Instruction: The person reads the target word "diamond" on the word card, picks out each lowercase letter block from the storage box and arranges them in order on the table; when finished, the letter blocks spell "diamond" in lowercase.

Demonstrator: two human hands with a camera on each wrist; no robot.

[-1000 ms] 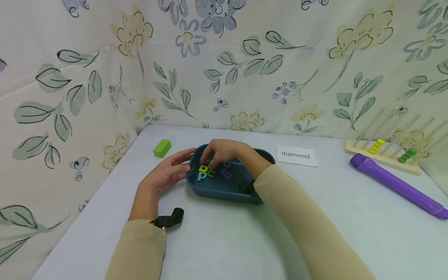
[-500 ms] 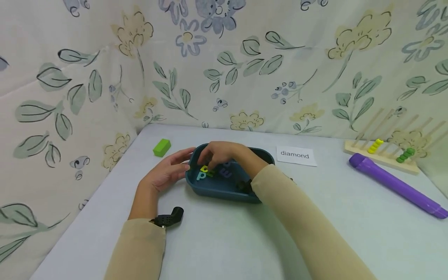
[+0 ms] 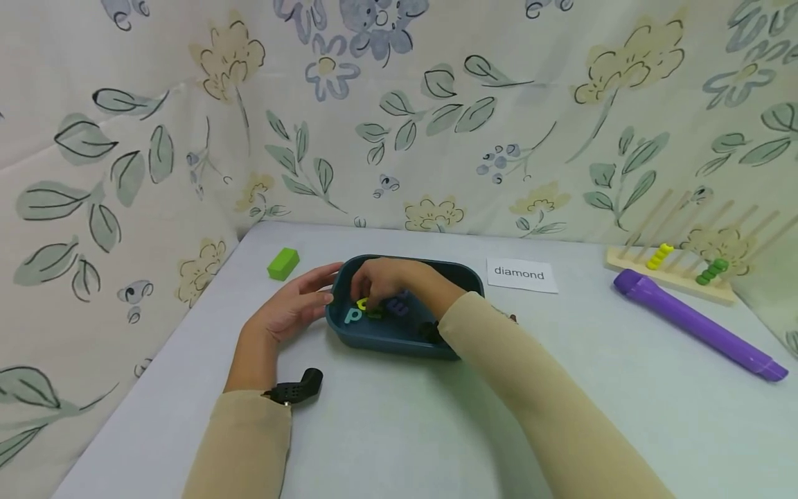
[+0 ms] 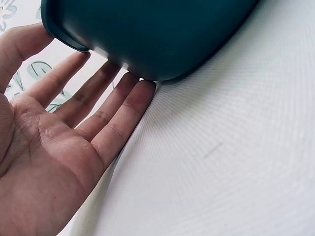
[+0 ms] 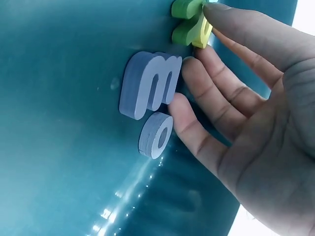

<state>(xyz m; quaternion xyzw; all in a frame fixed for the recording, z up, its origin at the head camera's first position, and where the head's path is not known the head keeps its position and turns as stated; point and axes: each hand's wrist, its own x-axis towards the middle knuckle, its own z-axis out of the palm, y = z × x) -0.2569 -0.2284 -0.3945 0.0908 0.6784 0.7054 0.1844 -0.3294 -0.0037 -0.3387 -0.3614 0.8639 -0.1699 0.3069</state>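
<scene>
In the head view, my left hand (image 3: 288, 306) rests against the left end of the dark blue tray (image 3: 386, 344), thumb and fingers touching its wall. Its fingers (image 4: 120, 120) reach nearly straight to the tray in the left wrist view. My right hand (image 3: 382, 279) is down inside the tray. Its thumb and index finger lie on either side of a yellow letter (image 5: 204, 33), seemingly pinching it; the index fingertip is hidden. A green letter (image 5: 187, 24) touches the yellow one. Near the other fingers are a grey-purple letter m (image 5: 147, 83) and letter o (image 5: 156, 136). A light-blue p (image 3: 352, 315) lies left.
A card reading "diamond" (image 3: 521, 275) lies right of the tray. Beyond it are a purple stick (image 3: 698, 324) and a wooden bead rack (image 3: 670, 276) with yellow and green beads. A green block (image 3: 283, 264) sits at the back left. Floral cloth (image 3: 430, 138) hangs behind.
My right hand has shifted slightly toward me inside the tray, and the yellow and green letters have moved a little away from the light-blue p. The left hand stays at the tray's end.
</scene>
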